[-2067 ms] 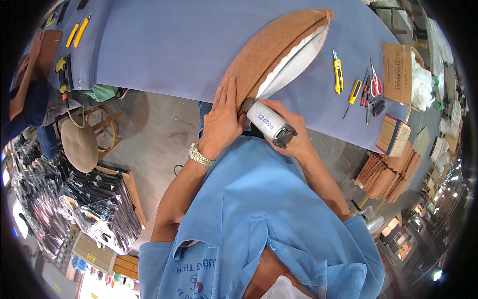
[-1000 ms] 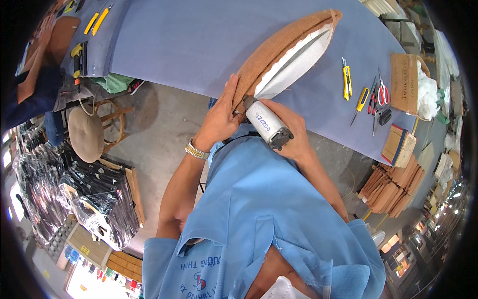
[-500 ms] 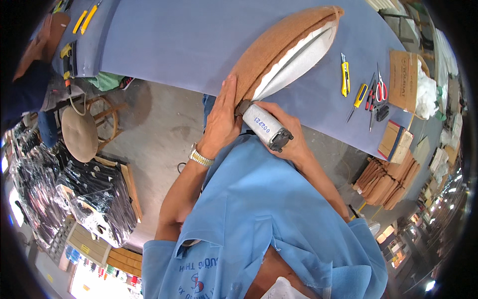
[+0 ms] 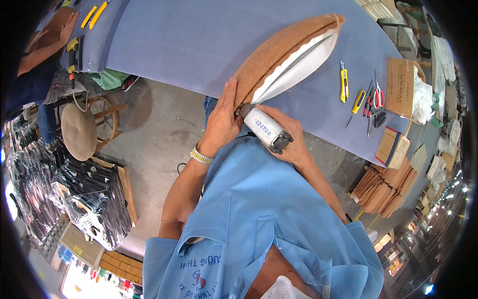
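Note:
A brown fabric-covered cushion (image 4: 279, 52) with a white underside (image 4: 298, 70) stands tilted on the blue table's near edge, its far tip pointing up and right. My left hand (image 4: 222, 119) grips its near left end, fingers along the brown cover; the thumb is hidden. My right hand (image 4: 289, 134) is wrapped round a silver, cylinder-bodied pneumatic staple gun (image 4: 264, 128). The tool's dark nose meets the cushion's near end, right beside my left fingers. Its handle is mostly hidden beneath the body and my hand.
On the blue table (image 4: 164, 45) lie a yellow utility knife (image 4: 344, 84), a yellow screwdriver (image 4: 357, 103), scissors (image 4: 379, 94) and a cardboard box (image 4: 400, 87) with white stuffing. Brown panels (image 4: 383, 187) are stacked at right. A round stool (image 4: 78, 132) stands left; a co-worker's hand (image 4: 67, 29) is far left.
My hands, the staple gun and the cushion hold nearly the same pose; the cushion's far tip sits slightly lower in view. The co-worker's hand at far left has moved up and right.

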Demonstrator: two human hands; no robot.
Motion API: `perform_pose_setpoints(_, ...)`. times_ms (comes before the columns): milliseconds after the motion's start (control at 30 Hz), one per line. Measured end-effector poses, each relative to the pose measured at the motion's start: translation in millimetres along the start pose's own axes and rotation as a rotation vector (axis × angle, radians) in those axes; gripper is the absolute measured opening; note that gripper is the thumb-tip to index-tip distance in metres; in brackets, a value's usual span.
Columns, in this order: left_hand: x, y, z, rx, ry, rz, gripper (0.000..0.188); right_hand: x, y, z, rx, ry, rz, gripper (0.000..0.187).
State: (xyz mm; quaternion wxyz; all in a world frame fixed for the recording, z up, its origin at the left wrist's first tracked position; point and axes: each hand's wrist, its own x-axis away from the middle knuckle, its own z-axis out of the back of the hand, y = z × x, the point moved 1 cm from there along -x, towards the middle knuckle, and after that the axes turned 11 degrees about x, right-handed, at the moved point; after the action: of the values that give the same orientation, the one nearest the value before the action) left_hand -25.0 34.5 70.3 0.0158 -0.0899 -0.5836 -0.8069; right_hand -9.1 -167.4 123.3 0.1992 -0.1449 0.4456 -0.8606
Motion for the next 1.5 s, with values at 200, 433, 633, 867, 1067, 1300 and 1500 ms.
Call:
perform_pose_setpoints(200, 7.3, -1.7, -11.3, -0.085, 0.035, -0.034, 0.098, -0.1, -9.1, 3.8, 0.025, -0.138, -0.191, 0.068)
perform_pose_setpoints(433, -2.3, -2.2, -1.1, 0.049, 0.054, 0.030, 0.089, -4.0, -0.4, 7.6, -0.014, 0.003, 0.046, 0.071)
perform_pose_setpoints(633, -9.1, -4.9, 0.5, 0.015, 0.143, -0.043, 0.080, 22.9, 42.4, 66.9, 0.099, 0.063, -0.168, 0.067)
perform_pose_setpoints(867, -2.8, 3.9, -10.1, 0.020, 0.098, -0.025, 0.085, -20.1, 163.2, 96.2, 0.506, 0.316, -0.340, 0.058)
perform_pose_setpoints(1067, 4.6, 5.9, -24.8, -0.043, 0.110, -0.139, 0.086, -94.0, 109.6, 80.0, -0.483, 0.398, -0.480, 0.078)
perform_pose_setpoints(1300, 9.5, 6.3, -44.7, -0.153, -0.031, -0.268, 0.096, -140.8, 107.5, 44.3, -0.730, 0.587, -0.399, 0.076)
perform_pose_setpoints(1500, 4.0, 26.5, -48.8, -0.087, -0.205, -0.288, 0.089, -143.7, 104.1, 68.7, -0.660, 0.454, -0.378, 0.065)
